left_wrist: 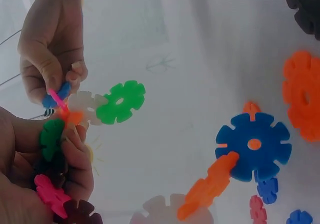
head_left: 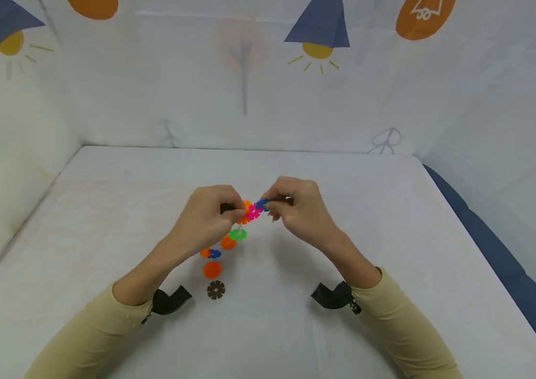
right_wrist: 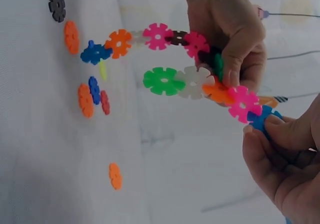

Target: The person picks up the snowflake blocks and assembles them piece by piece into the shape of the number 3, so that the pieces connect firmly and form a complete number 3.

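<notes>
My left hand (head_left: pixel 206 216) grips a chain of interlocking notched plastic discs near its orange disc (right_wrist: pixel 216 92). Between finger and thumb, my right hand (head_left: pixel 303 210) pinches a blue disc (right_wrist: pixel 262 118) that meets the edge of a pink disc (right_wrist: pixel 244 105). From the orange disc a white disc (right_wrist: pixel 195 82) and a green disc (right_wrist: pixel 164 81) stick out. A longer strand leaves the left hand through another pink disc (right_wrist: pixel 158 36) and an orange disc (right_wrist: pixel 119 43), ending at a blue disc (left_wrist: pixel 254 146). Part of the chain is hidden inside the left fingers.
Loose discs lie on the white table (head_left: pixel 268 326) below the hands, including a dark one (head_left: pixel 216 289), an orange one (head_left: pixel 212 270) and a small red one (right_wrist: pixel 105 103). White printed cloth (head_left: pixel 178 95) hangs behind and beside the table. Black straps (head_left: pixel 331 296) stick out at the wrists.
</notes>
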{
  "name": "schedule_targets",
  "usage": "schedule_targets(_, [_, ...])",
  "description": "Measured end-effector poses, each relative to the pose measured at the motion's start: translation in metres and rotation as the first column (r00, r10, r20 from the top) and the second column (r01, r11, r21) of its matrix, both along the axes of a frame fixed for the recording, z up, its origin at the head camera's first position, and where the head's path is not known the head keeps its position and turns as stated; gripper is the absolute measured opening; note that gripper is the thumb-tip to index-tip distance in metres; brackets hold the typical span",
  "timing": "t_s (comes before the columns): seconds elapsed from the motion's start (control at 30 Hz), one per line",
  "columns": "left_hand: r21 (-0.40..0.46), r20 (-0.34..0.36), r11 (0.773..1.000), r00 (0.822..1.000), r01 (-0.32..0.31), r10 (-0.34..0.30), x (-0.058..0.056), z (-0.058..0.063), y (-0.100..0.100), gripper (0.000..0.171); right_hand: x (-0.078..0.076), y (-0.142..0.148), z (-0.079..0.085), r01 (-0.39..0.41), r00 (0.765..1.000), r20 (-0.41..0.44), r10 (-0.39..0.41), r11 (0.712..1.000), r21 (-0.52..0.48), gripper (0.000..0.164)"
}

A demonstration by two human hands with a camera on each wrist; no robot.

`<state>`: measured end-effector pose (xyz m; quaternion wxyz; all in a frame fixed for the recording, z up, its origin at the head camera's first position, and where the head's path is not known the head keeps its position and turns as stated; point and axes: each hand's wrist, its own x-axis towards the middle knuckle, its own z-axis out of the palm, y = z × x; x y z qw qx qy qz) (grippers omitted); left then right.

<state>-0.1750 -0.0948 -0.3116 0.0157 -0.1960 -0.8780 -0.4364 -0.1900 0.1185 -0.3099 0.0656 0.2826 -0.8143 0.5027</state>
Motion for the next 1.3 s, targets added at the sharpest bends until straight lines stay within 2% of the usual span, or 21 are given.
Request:
schedule_targets(0.3, [-0.086, 0.157, 0.995, 0.987, 0.056, -0.042, -0.003, 0.009, -0.010, 0.010, -0.003, 0.004, 0.005, 0.005, 0.992, 0.129, -0.007, 1.000, 0.015, 0.006])
schedule_targets(0.43, [-0.086, 0.198, 0.994, 0.979, 0.068, -0.049, -0.005, 0.009, -0.009, 0.007, -0.004, 0.004, 0.005, -0.008, 0.980, 0.197, 0.010, 1.000, -0.014, 0.005])
schedule_targets(0.53, [-0.055, 0.198, 0.996, 0.979, 0.069, -0.057, -0.006, 0.007, -0.007, 0.010, -0.006, 0.002, 0.003, -0.032, 0.971, 0.237, 0.044, 0.998, -0.054, 0.004])
schedule_targets(0.73, [0.034, 0.138, 0.999, 0.990, 0.028, -0.032, -0.008, 0.004, -0.006, 0.007, -0.010, -0.003, 0.000, -0.072, 0.956, 0.272, 0.107, 0.988, -0.137, 0.005])
schedule_targets(0.97, [0.061, 0.130, 0.998, 0.991, 0.027, -0.035, -0.008, 0.006, -0.010, 0.004, -0.012, -0.007, -0.002, -0.085, 0.945, 0.295, 0.139, 0.978, -0.189, 0.007])
schedule_targets(1.13, [0.068, 0.158, 0.997, 0.987, 0.029, -0.039, -0.009, 0.011, -0.016, 0.004, -0.017, -0.006, -0.008, -0.116, 0.930, 0.327, 0.165, 0.980, -0.164, 0.009])
schedule_targets(1.3, [0.066, 0.177, 0.998, 0.984, -0.006, -0.006, -0.008, 0.018, -0.023, 0.004, -0.024, -0.008, -0.025, -0.171, 0.906, 0.386, 0.173, 0.984, -0.038, 0.013])
